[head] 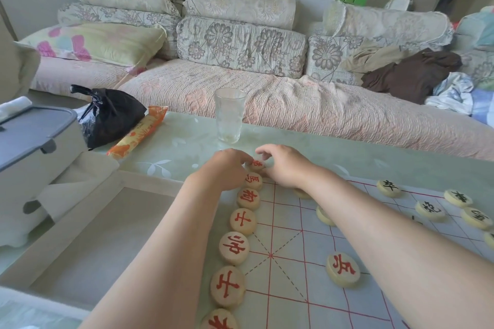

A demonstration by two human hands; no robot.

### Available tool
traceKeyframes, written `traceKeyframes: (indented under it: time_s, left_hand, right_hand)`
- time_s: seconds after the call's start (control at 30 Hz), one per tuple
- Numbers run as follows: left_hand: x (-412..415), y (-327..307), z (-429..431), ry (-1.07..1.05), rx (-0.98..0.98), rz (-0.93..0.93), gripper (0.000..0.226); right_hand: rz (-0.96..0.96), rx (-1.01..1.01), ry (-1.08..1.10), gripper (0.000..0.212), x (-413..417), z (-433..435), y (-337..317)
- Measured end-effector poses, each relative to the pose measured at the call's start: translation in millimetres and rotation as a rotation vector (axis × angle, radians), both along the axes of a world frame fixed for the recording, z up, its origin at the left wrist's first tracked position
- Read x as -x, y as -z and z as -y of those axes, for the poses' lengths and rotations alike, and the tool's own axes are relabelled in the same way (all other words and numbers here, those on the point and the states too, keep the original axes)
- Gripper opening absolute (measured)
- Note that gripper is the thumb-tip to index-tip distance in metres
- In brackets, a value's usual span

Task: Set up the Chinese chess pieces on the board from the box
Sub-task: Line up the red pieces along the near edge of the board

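Seven red-marked pieces (234, 248) lined along the board (288, 288) edge, farthest piece (257, 164) pinched between left hand (227, 168) and right hand (286, 165); glass (230, 115) seemingly empty.

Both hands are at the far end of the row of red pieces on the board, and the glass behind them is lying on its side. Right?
Not quite. The glass stands upright on the table, as the head view shows. The rest holds: both the left hand and right hand are at the far end of the row of red pieces along the board edge.
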State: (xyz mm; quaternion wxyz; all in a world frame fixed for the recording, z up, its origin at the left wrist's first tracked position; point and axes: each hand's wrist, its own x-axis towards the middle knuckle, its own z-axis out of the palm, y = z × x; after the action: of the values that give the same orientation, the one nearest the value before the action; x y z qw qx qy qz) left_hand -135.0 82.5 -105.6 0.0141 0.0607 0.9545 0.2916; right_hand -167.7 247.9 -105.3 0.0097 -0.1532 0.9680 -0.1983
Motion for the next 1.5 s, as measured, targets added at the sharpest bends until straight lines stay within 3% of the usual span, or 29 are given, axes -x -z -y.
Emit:
traceKeyframes:
  time_s: [0.23,0.43,0.73,0.9,1.13,1.3,1.5]
  left_hand:
    - [2.9,-23.1,-18.8,-0.02,-0.032,-0.088,0.05]
    - [-6.5,-20.3,-78.5,0.096,-0.046,-0.06,0.041]
    - [-6.4,-21.1,-101.1,0.227,0.066,0.044,0.052]
    - [-5.7,-15.6,-89.2,0.239,0.128,0.066,0.064]
    - [-20.8,-13.5,-96.0,0.299,0.245,-0.038,0.053]
    - [-19.8,-10.9,-93.6,0.279,0.214,-0.045,0.058]
    - [-18.2,-6.0,-86.8,0.253,0.227,-0.097,0.052]
  right_hand:
    - [-0.091,0.018,0.097,0.04,-8.1,-66.4,-39.8]
    - [0.0,-0.122,0.168,0.041,-21.7,-127.6,-37.4]
    - [0.067,-0.121,0.236,0.063,-19.0,-126.1,-16.7]
    - [0.082,-0.102,0.193,0.041,-15.7,-126.0,-11.2]
    - [0.083,-0.054,0.195,0.065,-17.8,-121.2,-7.5]
    - [0.036,-0.052,0.165,0.053,-18.7,-118.4,-5.8]
    - [0.054,-0.044,0.165,0.057,-20.4,-117.2,-6.8]
